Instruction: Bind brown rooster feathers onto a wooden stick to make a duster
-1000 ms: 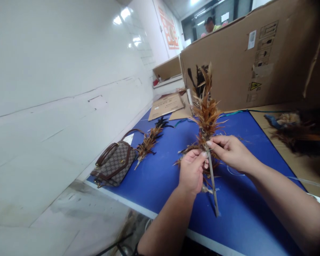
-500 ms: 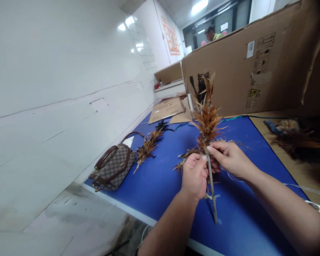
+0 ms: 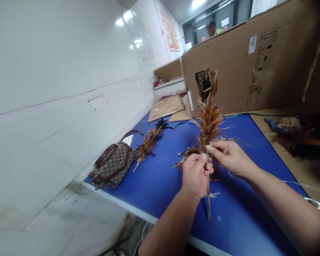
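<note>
The person's bare left hand point(image 3: 194, 175) is closed around a thin, grey-brown rod topped with a bushy plume of rust-orange feathers point(image 3: 209, 122), thumb and fingers pinching it just below the plume. The plume stands nearly upright between the hands, above the tabletop, its bare end pointing down. The bare right hand point(image 3: 230, 157), just beside the left, pinches the plume's base; whether a thread runs between the fingertips is too small to tell. The piece looks light, the rod stiff, the feathers soft and easily bent, so the bare rod seems the safest hold.

On the blue, pale-edged tabletop point(image 3: 165, 192), from the left, lie a brown patterned handbag point(image 3: 113, 165), a brown-and-black feather bunch point(image 3: 149, 144) and flat tan cardboard sheets point(image 3: 166, 106). A glossy white wall point(image 3: 42, 64) fills the left; behind the plume stands a large brown cardboard box point(image 3: 234, 74), with a person point(image 3: 218, 32) beyond it.
</note>
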`<action>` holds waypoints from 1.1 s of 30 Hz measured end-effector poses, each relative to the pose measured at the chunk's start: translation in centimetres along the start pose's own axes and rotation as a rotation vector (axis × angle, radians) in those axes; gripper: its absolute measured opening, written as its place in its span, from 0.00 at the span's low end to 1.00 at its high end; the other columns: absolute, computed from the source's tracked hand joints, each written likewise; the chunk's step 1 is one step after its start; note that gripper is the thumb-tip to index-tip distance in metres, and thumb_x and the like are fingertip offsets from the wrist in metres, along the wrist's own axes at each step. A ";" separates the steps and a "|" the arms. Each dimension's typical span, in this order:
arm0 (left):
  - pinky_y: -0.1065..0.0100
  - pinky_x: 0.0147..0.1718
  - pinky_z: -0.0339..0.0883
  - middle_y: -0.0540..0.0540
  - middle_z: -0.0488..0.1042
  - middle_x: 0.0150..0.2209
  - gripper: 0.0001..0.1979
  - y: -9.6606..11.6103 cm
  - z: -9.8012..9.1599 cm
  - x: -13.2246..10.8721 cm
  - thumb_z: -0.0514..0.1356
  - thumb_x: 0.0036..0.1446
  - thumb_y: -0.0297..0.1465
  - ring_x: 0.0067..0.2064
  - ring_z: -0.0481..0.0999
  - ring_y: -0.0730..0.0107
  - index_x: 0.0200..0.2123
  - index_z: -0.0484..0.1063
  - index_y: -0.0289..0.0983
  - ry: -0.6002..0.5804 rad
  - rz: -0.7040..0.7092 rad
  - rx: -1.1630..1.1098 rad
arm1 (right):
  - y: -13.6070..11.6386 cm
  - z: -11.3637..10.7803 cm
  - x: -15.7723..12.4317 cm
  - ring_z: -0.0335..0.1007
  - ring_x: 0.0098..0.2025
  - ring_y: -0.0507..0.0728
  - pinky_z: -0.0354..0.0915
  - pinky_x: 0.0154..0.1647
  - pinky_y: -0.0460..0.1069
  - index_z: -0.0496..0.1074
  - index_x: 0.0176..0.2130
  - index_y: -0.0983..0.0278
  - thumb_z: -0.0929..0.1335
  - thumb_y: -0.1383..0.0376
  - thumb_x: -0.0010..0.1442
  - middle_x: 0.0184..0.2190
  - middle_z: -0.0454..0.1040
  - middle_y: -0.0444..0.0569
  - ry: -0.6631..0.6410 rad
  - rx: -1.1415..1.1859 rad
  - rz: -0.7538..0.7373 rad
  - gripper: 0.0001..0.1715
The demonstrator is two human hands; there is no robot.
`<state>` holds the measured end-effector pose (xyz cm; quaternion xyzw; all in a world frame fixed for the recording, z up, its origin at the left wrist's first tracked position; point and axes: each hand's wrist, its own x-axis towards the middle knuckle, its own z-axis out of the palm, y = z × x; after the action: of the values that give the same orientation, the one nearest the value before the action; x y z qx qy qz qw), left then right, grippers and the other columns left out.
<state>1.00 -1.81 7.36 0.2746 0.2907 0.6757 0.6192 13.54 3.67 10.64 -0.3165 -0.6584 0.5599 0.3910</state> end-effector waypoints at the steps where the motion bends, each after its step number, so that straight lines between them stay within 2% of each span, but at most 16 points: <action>1: 0.73 0.26 0.51 0.47 0.72 0.30 0.17 0.0 0.0 0.0 0.71 0.53 0.34 0.27 0.66 0.79 0.31 0.66 0.35 -0.001 -0.004 -0.003 | 0.0 0.0 0.0 0.72 0.22 0.55 0.69 0.24 0.48 0.71 0.28 0.62 0.71 0.50 0.62 0.22 0.74 0.44 0.002 0.000 0.003 0.21; 12: 0.73 0.25 0.49 0.47 0.71 0.29 0.17 -0.2 0.1 -0.2 0.72 0.52 0.34 0.26 0.64 0.80 0.30 0.66 0.34 0.060 0.002 -0.023 | 0.7 0.4 0.2 0.70 0.22 0.54 0.67 0.22 0.47 0.72 0.28 0.63 0.70 0.44 0.62 0.23 0.74 0.46 0.021 -0.003 0.014 0.26; 24: 0.74 0.25 0.51 0.46 0.72 0.29 0.15 0.6 0.9 -0.5 0.71 0.52 0.32 0.26 0.65 0.79 0.30 0.68 0.33 0.110 0.024 -0.048 | 0.8 0.5 -0.1 0.75 0.24 0.57 0.72 0.29 0.51 0.72 0.31 0.62 0.69 0.48 0.65 0.22 0.74 0.45 -0.068 0.130 -0.039 0.22; 27: 0.73 0.26 0.51 0.46 0.72 0.29 0.14 0.7 0.9 -0.6 0.71 0.53 0.31 0.26 0.65 0.79 0.30 0.68 0.33 0.106 0.029 -0.048 | 0.6 0.4 -0.2 0.74 0.24 0.55 0.71 0.29 0.49 0.73 0.31 0.63 0.70 0.49 0.65 0.23 0.74 0.45 -0.041 0.084 -0.082 0.21; 33: 0.72 0.27 0.53 0.45 0.73 0.30 0.12 0.5 0.8 -0.6 0.70 0.54 0.31 0.27 0.65 0.78 0.30 0.70 0.32 0.108 0.082 -0.027 | 0.2 0.4 -0.1 0.73 0.27 0.55 0.70 0.30 0.48 0.77 0.28 0.63 0.73 0.50 0.61 0.25 0.77 0.46 0.098 -0.040 -0.135 0.20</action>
<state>1.30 -2.39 8.27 0.2408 0.3030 0.7182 0.5783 13.24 3.48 10.39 -0.3064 -0.6693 0.5028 0.4531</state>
